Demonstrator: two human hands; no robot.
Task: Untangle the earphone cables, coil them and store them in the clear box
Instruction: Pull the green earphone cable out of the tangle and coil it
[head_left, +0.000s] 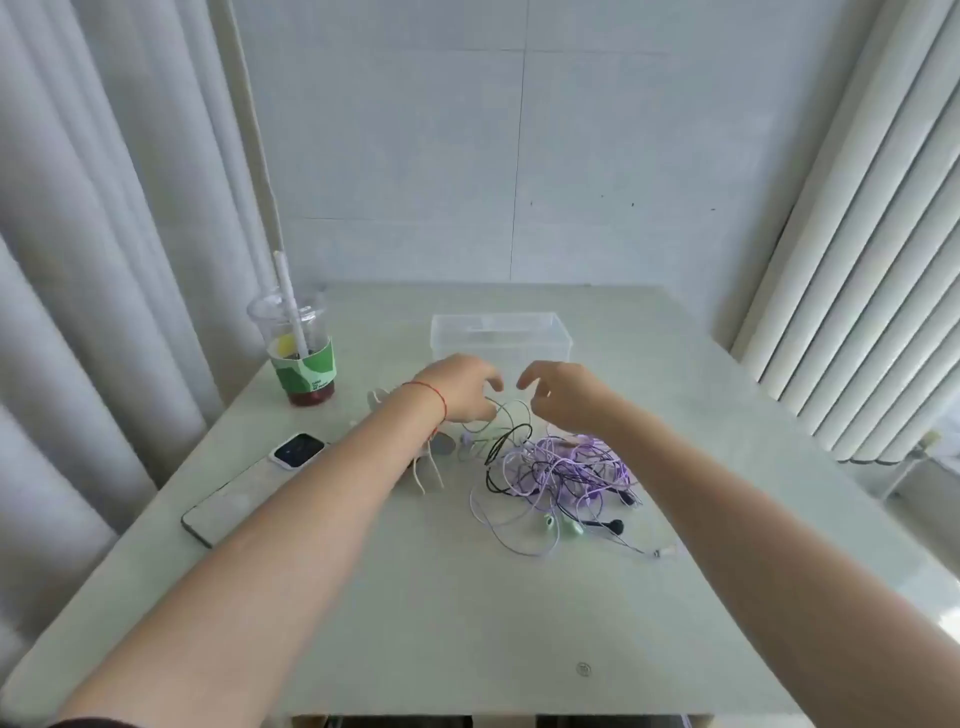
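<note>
Just under and a bit nearer than both hands sits the tangle (556, 473), a messy heap of purple, black and pale green earphone cables, very much still knotted together. Left hand (457, 387) hovers over the far-left edge of the heap with fingers curled; a thin dark cable loops up right by its fingertips, but I honestly can't tell if it's pinching it or just about to. Right hand (563, 392) hangs over the far-right side, fingers loosely curled, nothing in it as far as I can see. The two hands are close, fingertips nearly facing each other.

Right beyond the hands is the clear box (501, 338), lid off, and it looks empty. So progress-wise: basically zero stored, nothing coiled, the untangling looks barely started. All of it is left: separate each pair, wind it, drop it in.

Under the left wrist there's a white cable (428, 475) lying apart from the main heap, which might be the easy first win. Further left of that arm: a phone (249, 488) and a cup (298, 353) with a straw.
</note>
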